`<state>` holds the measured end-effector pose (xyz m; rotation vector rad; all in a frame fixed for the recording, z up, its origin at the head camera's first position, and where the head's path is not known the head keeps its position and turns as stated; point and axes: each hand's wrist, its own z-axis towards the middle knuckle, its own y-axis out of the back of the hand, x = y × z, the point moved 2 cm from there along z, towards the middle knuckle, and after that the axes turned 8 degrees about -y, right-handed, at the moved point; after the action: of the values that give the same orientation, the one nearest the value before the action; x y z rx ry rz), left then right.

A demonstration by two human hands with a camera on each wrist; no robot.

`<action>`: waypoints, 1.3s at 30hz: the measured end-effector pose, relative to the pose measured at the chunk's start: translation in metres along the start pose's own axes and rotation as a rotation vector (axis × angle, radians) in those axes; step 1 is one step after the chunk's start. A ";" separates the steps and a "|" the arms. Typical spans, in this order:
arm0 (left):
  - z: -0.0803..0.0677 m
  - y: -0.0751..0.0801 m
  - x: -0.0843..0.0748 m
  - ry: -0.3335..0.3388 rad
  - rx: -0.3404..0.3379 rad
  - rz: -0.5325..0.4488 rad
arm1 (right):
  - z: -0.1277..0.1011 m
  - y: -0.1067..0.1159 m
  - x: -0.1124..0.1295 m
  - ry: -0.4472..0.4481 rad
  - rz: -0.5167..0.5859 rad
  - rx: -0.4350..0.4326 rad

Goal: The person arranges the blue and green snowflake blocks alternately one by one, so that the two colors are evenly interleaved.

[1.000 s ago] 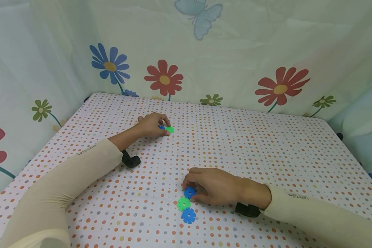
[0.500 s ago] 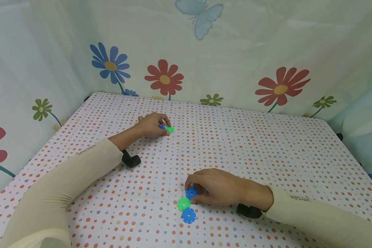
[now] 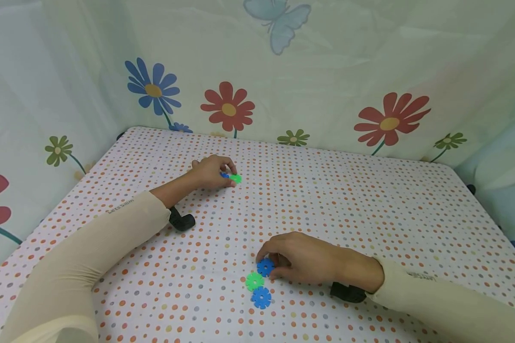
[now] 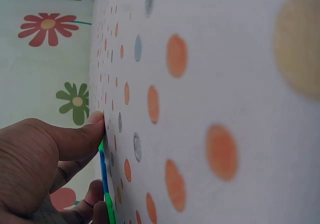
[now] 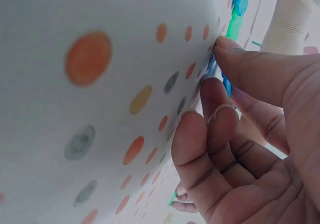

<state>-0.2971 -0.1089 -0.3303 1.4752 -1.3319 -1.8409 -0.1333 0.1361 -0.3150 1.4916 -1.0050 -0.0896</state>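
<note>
In the head view my left hand [image 3: 214, 172] is at the table's far left, thumb and fingertip pinching the edges of a green notched building disc [image 3: 236, 178]. A blue disc [image 3: 225, 175] lies beside it, partly under the fingers. The left wrist view shows another green piece [image 4: 110, 206] beyond a blue one [image 4: 104, 169]. Nearer the front, my right hand [image 3: 302, 259] pinches a blue notched disc [image 3: 265, 267] between thumb and curled fingers. Just below are a green disc [image 3: 254, 281] and a second blue disc [image 3: 262, 297], joined or touching; I cannot tell which.
A dotted cloth covers the table [image 3: 369, 205]. A flower-printed curtain [image 3: 317, 81] hangs along its back and sides. Black wrist cameras sit under the left wrist [image 3: 181, 220] and the right wrist [image 3: 347, 292].
My right hand and its blue disc have shifted slightly right and down from their place a second ago. The left hand stays in place with its discs.
</note>
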 end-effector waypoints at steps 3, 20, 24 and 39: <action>0.000 0.000 0.001 -0.001 -0.003 -0.001 | -0.001 0.000 0.000 -0.001 0.000 0.006; -0.001 0.000 -0.001 0.005 0.004 0.000 | 0.014 0.007 -0.012 0.014 0.001 -0.108; 0.000 0.000 -0.001 0.006 0.002 0.005 | 0.020 0.012 -0.014 0.006 -0.010 -0.126; 0.001 -0.001 0.000 0.011 -0.005 0.006 | 0.041 0.027 -0.026 -0.004 -0.038 -0.200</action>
<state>-0.2977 -0.1075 -0.3315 1.4750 -1.3248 -1.8283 -0.1878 0.1242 -0.3145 1.3284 -0.9424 -0.2141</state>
